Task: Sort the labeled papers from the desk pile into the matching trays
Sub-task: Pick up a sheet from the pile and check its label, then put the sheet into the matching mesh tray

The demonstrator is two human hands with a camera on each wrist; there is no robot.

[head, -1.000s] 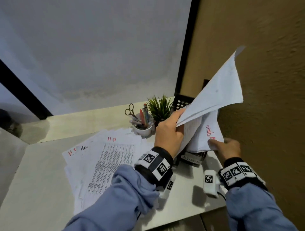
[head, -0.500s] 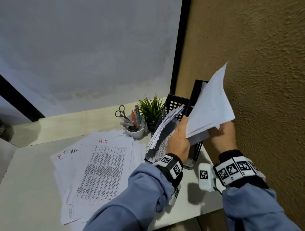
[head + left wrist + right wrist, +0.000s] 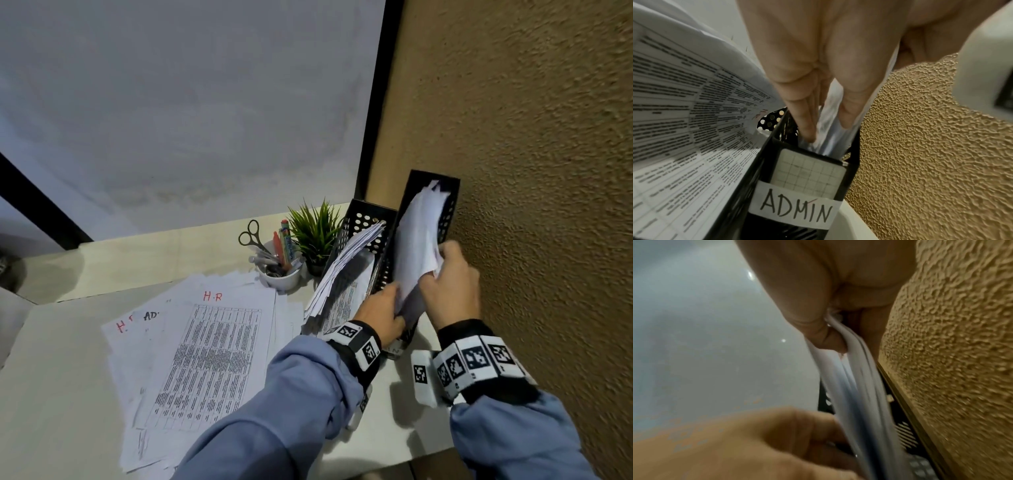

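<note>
A bundle of white papers [image 3: 418,240] stands in the right black tray [image 3: 450,205], which bears the label ADMIN [image 3: 795,209]. My left hand [image 3: 394,315] pinches the bundle's near end between its long fingers [image 3: 801,113] and thumb, down inside the tray. My right hand [image 3: 442,270] pinches the papers' upper edge [image 3: 840,363] from the wall side. The left black tray [image 3: 363,219] holds a leaning stack of printed sheets [image 3: 346,274]. The desk pile [image 3: 205,342] lies to the left, its top sheet marked H.R in red.
A white cup [image 3: 281,277] with scissors and pens and a small green plant [image 3: 315,233] stand behind the pile, next to the trays. The rough brown wall [image 3: 531,171] runs close along the ADMIN tray's right side. The desk's front edge [image 3: 394,462] is near my sleeves.
The papers were held up above the trays; both hands have brought them down into the right tray. My left hand has slid to the bundle's near end.
</note>
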